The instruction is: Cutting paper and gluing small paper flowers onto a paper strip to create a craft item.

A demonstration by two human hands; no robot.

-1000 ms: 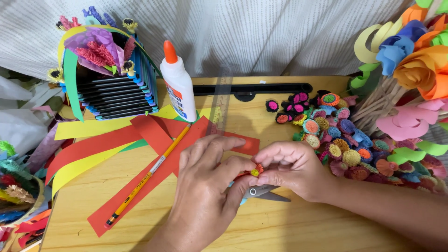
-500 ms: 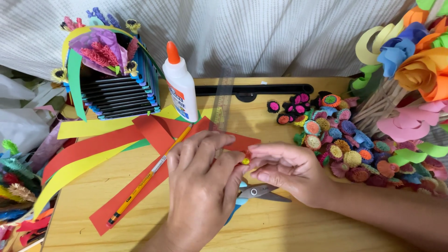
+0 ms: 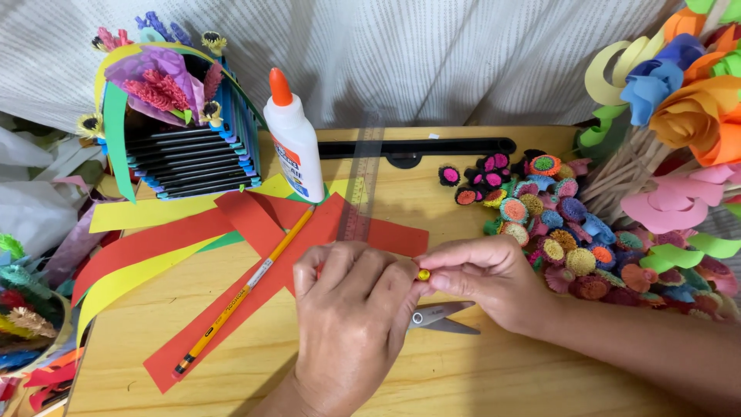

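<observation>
Small yellow rolled paper coil (image 3: 424,275), pinched between fingertips of both hands, just above the wooden table (image 3: 494,378) near its middle. Left hand (image 3: 351,316) curled over, knuckles up, thumb and forefinger closed on the coil's left side. Right hand (image 3: 486,278) reaching in from the right, thumb and forefinger gripping the coil's right side.

Directly beneath the hands, scissors (image 3: 444,318) flat on the table, blades pointing right, partly hidden by the left hand. Under and behind the left hand, red paper strips (image 3: 255,232) crossed over one another, with yellow paper strips (image 3: 139,212) and a sliver of green below them. Across the red strips, a yellow pencil (image 3: 243,297) lying on a diagonal, tip toward the lower left. Clear ruler (image 3: 361,181) running away from the hands toward the table's far edge.

Just right of the hands, a heap of finished paper coils (image 3: 556,224) — pink, orange, blue, green, yellow — loose on the table, not in any container. Beyond them, large paper flowers (image 3: 687,100) on sticks at the right edge.

Farther back, white glue bottle (image 3: 295,143) with orange cap, upright. Left of it, a box-like holder (image 3: 189,162) — stacked dark sheets with blue edges inside, fringed paper pieces tucked on top. At the far left edge, a basket (image 3: 54,340) holding fringed paper bits, only partly in view.
</observation>
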